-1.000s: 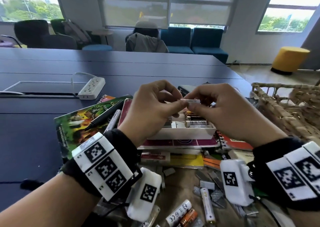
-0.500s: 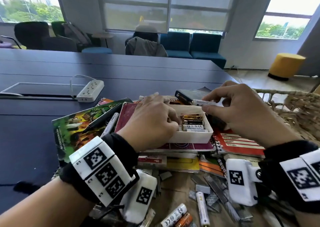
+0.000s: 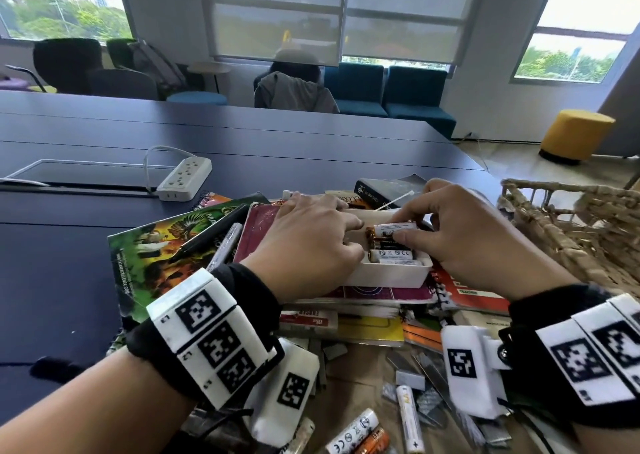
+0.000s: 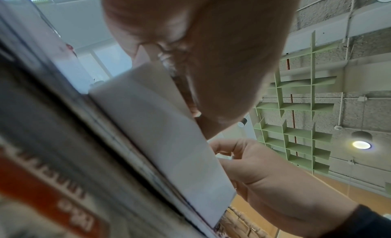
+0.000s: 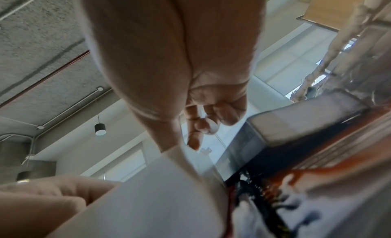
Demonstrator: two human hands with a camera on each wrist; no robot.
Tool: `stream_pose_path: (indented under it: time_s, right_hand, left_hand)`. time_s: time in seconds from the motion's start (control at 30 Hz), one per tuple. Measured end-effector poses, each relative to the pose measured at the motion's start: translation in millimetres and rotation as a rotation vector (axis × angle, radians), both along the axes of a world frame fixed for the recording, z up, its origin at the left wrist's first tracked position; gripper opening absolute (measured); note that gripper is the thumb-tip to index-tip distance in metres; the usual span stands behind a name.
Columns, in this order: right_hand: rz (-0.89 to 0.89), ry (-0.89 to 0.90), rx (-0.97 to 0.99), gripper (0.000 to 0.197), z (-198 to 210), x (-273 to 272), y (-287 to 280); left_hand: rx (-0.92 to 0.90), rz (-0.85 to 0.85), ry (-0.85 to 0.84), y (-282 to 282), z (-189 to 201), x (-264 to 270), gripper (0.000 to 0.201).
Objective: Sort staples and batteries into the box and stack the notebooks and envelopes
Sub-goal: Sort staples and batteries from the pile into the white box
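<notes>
White plastic, the small box (image 3: 388, 277) sits on top of a maroon notebook (image 3: 256, 232) in a heap of notebooks on the dark table (image 3: 104, 211). Several batteries (image 3: 393, 254) lie side by side in the box's right half. The right hand (image 3: 460, 239) pinches one more battery (image 3: 394, 228) between thumb and fingertips, level and just above the others — whether it touches them cannot be told. The left hand (image 3: 311, 242) curls over the box's left part, fingers bent down inside it; nothing shows whether they hold anything. Loose batteries (image 3: 408, 415) and grey staple strips (image 3: 410, 379) lie on brown paper close to the person — well apart from the box. A wicker basket (image 3: 571, 225) stands to the right, a white power strip (image 3: 183, 180) beyond the notebooks
</notes>
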State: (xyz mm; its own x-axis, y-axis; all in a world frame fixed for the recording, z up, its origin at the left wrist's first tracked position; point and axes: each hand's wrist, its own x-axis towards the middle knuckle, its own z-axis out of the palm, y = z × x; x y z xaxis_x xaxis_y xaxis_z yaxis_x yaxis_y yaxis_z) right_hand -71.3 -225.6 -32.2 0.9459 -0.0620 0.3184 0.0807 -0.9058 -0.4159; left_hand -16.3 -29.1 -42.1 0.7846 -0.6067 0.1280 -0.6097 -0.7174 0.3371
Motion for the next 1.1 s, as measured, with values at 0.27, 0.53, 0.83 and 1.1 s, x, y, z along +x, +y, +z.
stream_pose_path:
  time_s: [0.27,0.53,0.83,1.1]
  right_hand:
    - [-0.043,-0.050,-0.067,0.013,-4.5,2.6,4.3]
    - [0.013,0.005,-0.089,0.012,-3.1,0.2,6.9]
    - [0.022,0.046,-0.098,0.021,-8.2,2.7,7.8]
    - [0.011,0.074,-0.087,0.021,-10.1,2.7,7.8]
  left_hand:
    - [-0.002,0.001,-0.005,-1.1,-0.6,1.1,0.047]
    - [-0.023,-0.014,0.000,-1.1,-1.3,1.5,0.043]
    - [-0.101,0.016,0.017,1.0,2.5,-4.3,0.033]
    - [-0.103,0.028,0.056,0.7,4.3,-5.9,0.036]
